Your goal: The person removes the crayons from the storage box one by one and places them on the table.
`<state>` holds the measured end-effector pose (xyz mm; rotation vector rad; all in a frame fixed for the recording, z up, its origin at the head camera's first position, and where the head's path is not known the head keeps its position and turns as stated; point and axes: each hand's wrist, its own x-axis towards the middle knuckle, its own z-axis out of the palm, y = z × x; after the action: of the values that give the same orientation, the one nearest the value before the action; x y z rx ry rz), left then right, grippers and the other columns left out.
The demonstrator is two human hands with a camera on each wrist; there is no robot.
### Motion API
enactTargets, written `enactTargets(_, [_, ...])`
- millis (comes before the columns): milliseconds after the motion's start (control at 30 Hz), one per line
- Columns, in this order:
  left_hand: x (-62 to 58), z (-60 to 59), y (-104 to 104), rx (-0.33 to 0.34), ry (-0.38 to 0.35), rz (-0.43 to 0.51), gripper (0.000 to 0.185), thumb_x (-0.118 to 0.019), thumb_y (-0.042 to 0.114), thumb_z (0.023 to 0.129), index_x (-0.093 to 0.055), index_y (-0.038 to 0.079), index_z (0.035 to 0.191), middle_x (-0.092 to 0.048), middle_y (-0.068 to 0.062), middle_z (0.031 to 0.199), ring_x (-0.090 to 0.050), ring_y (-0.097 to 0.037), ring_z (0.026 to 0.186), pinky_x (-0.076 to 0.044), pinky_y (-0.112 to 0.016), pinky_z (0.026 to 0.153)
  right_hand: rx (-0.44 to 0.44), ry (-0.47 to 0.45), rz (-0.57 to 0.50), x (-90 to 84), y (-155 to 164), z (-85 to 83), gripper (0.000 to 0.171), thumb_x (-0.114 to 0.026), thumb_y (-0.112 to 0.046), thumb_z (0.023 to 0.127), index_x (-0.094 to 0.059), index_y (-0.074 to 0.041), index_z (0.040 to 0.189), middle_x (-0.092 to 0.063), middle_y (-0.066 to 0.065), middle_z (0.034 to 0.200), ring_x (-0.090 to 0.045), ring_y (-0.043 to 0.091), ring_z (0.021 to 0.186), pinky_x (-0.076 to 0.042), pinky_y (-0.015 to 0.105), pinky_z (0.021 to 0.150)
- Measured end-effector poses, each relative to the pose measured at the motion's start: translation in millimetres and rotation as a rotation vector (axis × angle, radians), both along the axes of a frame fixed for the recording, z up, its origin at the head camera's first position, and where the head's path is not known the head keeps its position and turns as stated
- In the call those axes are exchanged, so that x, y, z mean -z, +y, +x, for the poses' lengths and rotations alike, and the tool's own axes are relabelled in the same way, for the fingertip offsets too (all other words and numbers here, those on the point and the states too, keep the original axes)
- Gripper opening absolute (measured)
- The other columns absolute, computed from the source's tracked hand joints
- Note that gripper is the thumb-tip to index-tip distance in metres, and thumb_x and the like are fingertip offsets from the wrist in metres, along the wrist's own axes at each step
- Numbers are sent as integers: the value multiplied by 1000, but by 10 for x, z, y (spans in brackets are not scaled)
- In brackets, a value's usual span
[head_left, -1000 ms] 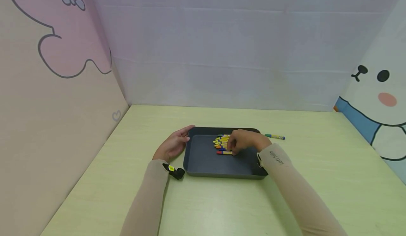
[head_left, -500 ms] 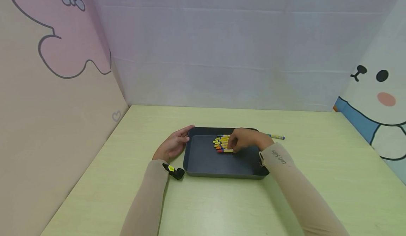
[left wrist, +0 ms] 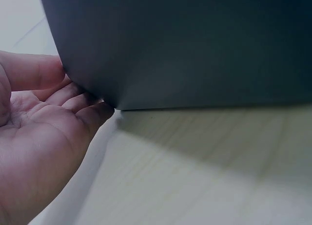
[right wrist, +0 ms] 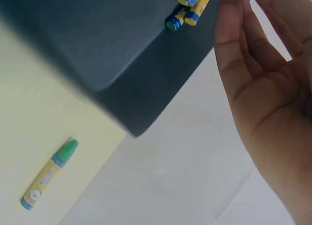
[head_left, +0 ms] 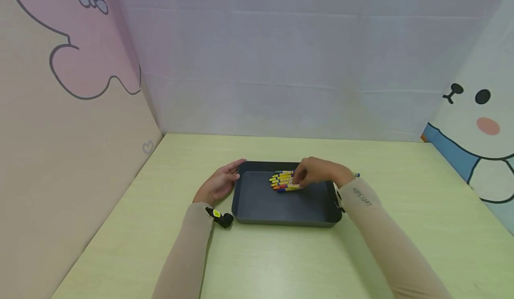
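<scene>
A dark grey tray sits on the pale green table. Several yellow-wrapped crayons lie side by side in its far half. My right hand hovers over them with relaxed fingers, its fingertips at the right ends of the crayons. In the right wrist view the palm of my right hand is open and holds nothing. My left hand rests open against the tray's left wall, with its fingertips touching the bottom corner.
A green-tipped crayon lies on the table behind the tray's right end; in the head view only its tip shows past my right wrist. A small black and yellow device sits at my left wrist. Walls enclose the table on three sides.
My right hand has drawn back toward the tray's far right corner. The red-tipped crayon it touched now lies tight against the row. My left hand has not moved.
</scene>
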<state>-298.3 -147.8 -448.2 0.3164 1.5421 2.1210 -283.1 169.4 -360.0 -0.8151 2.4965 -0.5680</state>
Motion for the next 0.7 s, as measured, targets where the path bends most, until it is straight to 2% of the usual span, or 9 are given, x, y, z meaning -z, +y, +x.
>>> enactTargets(233, [16,-7,6,-5,5,1,63,-35,-14,95,-20,3,153,-5,-4,163,-10,-22,147,-40,-18,88,10,-14,-26,-50,89,23,20,-67,-4,87,-74,-10,105,-72,2,102,-67,13,91,-54,29,78])
enactTargets(500, [26,6,26,-11,38,3,62,-34,-15,94,-19,1,153,-4,-6,163,-4,-18,147,-38,-16,83,27,21,-23,-110,238,57,21,-65,-7,89,-73,-11,108,-71,3,106,-67,14,93,-54,32,79])
enactTargets(700, [45,-3,29,-18,35,0,62,-35,-16,94,-21,1,152,-4,-5,163,-3,-18,148,-38,-16,87,24,53,-30,-143,399,60,21,-65,-6,89,-73,-10,109,-71,4,105,-67,15,92,-54,32,78])
